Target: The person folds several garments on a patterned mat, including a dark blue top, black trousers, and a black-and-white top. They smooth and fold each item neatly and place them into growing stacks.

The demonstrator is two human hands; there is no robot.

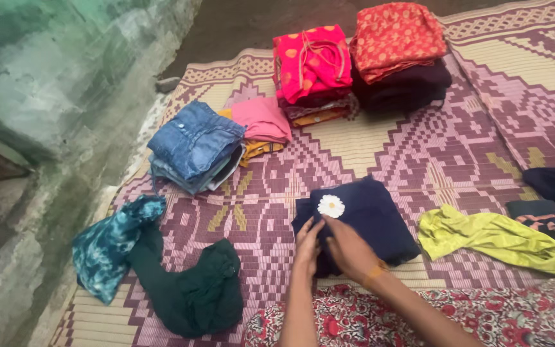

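A woven purple-and-cream mat covers the floor. On it lie a folded navy garment near the front edge, folded jeans by the left edge, bright stacks at the far edge, a lime cloth at the right

— Where do the hands sit? 
— Both rest on the near edge of a folded garment at the middle of the woven mat, the left hand just beside the right hand.

— What surrounds it? 
— To its right lies a loose cloth. To its left, a crumpled garment, with a bunched cloth touching it further left. Behind, left of centre, sits a folded denim pile; two taller stacks stand side by side at the far end.
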